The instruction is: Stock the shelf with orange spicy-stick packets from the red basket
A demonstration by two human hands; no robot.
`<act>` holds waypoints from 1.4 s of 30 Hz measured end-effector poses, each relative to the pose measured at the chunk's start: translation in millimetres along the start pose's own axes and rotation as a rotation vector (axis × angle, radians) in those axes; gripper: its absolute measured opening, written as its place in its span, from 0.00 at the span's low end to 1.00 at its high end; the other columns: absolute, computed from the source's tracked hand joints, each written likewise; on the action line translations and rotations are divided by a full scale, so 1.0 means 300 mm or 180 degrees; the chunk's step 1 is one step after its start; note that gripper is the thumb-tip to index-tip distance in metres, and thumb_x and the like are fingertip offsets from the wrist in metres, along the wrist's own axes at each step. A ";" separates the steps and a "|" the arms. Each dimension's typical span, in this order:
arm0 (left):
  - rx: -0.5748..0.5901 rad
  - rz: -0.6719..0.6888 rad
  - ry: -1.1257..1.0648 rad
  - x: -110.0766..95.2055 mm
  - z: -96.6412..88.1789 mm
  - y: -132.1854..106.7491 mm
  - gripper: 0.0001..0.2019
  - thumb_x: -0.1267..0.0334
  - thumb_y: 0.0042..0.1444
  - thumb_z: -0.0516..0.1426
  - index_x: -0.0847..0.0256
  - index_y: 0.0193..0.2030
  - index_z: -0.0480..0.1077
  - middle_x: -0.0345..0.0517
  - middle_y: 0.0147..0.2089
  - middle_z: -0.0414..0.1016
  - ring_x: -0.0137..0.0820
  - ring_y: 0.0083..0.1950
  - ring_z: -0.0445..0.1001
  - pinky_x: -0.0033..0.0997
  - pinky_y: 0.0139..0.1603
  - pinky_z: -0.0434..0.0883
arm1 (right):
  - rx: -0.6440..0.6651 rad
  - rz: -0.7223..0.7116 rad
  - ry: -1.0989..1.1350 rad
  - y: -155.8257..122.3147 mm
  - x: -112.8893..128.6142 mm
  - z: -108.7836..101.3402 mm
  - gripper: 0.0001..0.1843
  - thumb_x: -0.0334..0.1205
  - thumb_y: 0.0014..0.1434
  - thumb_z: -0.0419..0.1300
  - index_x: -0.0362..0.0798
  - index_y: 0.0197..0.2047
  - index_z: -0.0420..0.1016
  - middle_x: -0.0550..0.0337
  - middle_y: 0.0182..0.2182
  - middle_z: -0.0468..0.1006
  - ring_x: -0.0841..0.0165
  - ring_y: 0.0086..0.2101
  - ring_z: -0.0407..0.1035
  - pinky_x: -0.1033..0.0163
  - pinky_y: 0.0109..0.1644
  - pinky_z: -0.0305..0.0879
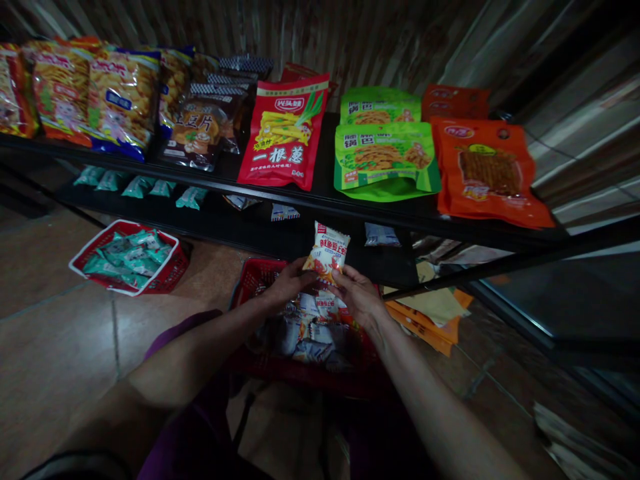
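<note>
A small white snack packet [327, 252] with red lettering is held upright between both hands. My left hand [290, 283] is closed on its left edge, and my right hand [357, 293] pinches its lower right corner. Below them, a red plastic basket [250, 273] holds several similar small packets [315, 333]. The hands are above this basket, close to the front of the lower shelf [215, 223]. On that shelf lie a few small pale packets, one [285, 212] just behind the held packet and another [381, 235] further right.
The upper shelf [200, 175] carries large bags: a red bag [287, 133], green pouches [387, 160], orange bags [493, 170] and noodle-like snack bags [123, 100]. Left on the floor, a red-and-white basket [173, 273] holds teal packets [133, 257]. Orange and tan sheets [430, 320] lie right.
</note>
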State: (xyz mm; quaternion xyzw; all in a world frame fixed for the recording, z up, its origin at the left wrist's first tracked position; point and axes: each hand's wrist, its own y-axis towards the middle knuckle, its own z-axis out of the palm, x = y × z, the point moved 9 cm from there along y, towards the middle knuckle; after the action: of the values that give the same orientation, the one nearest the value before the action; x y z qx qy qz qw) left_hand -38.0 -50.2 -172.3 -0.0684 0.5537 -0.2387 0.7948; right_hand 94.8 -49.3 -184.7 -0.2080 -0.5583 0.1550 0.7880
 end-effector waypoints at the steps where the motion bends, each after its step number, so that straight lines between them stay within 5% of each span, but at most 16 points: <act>1: -0.0022 -0.0002 0.0039 -0.004 -0.001 0.000 0.22 0.59 0.49 0.61 0.64 0.50 0.66 0.49 0.40 0.76 0.31 0.35 0.76 0.29 0.36 0.70 | -0.0033 -0.0034 -0.0026 0.001 0.003 -0.005 0.16 0.37 0.40 0.70 0.50 0.35 0.76 0.63 0.31 0.80 0.72 0.30 0.72 0.69 0.33 0.69; 14: -0.0334 -0.0046 0.0222 -0.010 -0.032 0.005 0.15 0.59 0.51 0.60 0.65 0.43 0.69 0.47 0.38 0.77 0.32 0.36 0.75 0.30 0.38 0.71 | -0.0178 -0.0061 0.0101 -0.016 0.016 0.008 0.19 0.30 0.39 0.70 0.49 0.38 0.77 0.63 0.27 0.80 0.74 0.25 0.71 0.73 0.26 0.67; 27: -0.0568 0.0280 0.0536 0.063 -0.096 0.081 0.09 0.60 0.53 0.57 0.65 0.35 0.67 0.39 0.25 0.72 0.24 0.24 0.71 0.24 0.27 0.69 | -0.0355 -0.0060 0.0516 0.018 -0.081 -0.025 0.19 0.25 0.36 0.69 0.48 0.34 0.76 0.63 0.30 0.80 0.75 0.30 0.74 0.73 0.35 0.72; 33: -0.0616 0.0327 0.0748 0.077 -0.048 0.167 0.06 0.64 0.56 0.53 0.64 0.36 0.67 0.40 0.28 0.72 0.23 0.23 0.70 0.21 0.25 0.67 | -0.0632 -0.0187 0.0515 0.051 -0.062 -0.104 0.18 0.24 0.41 0.66 0.50 0.36 0.77 0.64 0.31 0.80 0.76 0.30 0.73 0.75 0.34 0.72; 42: -0.0669 0.0284 0.1239 0.069 0.024 0.299 0.09 0.62 0.54 0.55 0.63 0.39 0.72 0.45 0.31 0.75 0.29 0.32 0.73 0.25 0.36 0.69 | -0.0915 -0.0223 0.0245 0.168 -0.030 -0.242 0.17 0.23 0.41 0.65 0.51 0.34 0.76 0.64 0.30 0.79 0.76 0.28 0.72 0.76 0.30 0.71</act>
State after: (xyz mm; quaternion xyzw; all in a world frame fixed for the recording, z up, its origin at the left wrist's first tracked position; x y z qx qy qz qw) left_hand 1.4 17.8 -220.6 -0.0789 0.7210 -0.1530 0.6712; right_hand 160.0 -21.3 -238.3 -0.3049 -0.5510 0.0378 0.7759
